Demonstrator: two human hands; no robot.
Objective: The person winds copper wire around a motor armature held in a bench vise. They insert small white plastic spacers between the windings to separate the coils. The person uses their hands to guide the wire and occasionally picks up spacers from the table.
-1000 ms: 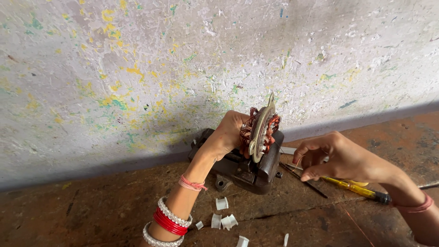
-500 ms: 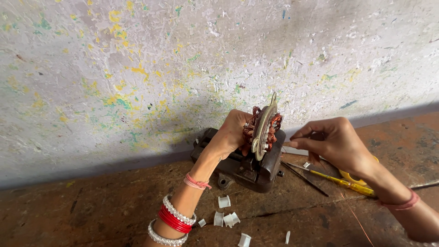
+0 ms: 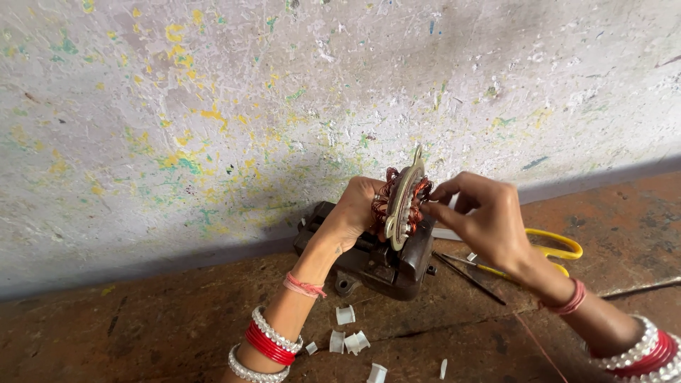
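We see the left hand (image 3: 352,213) wrapped around the far-left side of a motor coil (image 3: 401,202), its grip pressed on the copper windings. The coil stands upright in a dark vise (image 3: 383,259) on the floor (image 3: 142,326) by the speckled wall (image 3: 213,106). Our right hand (image 3: 486,216) pinches at the coil's right face. Yellow scissors (image 3: 560,248) lie right; white paper scraps (image 3: 351,340) lie near.
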